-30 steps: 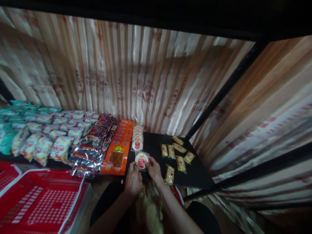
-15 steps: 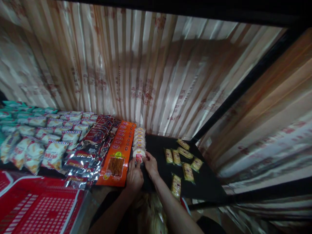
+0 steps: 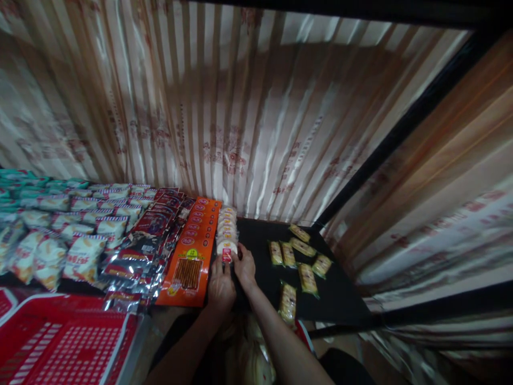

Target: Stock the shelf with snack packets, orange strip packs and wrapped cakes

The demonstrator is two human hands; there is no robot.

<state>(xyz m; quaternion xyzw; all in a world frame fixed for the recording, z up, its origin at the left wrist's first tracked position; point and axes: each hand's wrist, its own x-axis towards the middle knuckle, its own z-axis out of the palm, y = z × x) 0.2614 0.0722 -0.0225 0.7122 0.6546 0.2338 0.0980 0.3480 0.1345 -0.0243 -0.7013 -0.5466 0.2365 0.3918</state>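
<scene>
A row of white rice cracker packets in clear wrappers, with yellow and red labels, runs away from me on the black shelf. My left hand has its fingers against the near edge of the closest packet. At that packet's right side, the fingers of my right hand are bent in on it, so both hands grip it together. Some fingertips are hidden. Just left of the row lies an orange sheet of stick snacks.
Several yellow wrapped snacks lie scattered on the black shelf to the right. Dark snack packets and white snack bags fill the left. A red basket stands in front. A pleated curtain hangs behind.
The view has shifted slightly. Both hands stay at the nearest rice cracker packet, which now sits closer against the row, with its red label turned towards me.
</scene>
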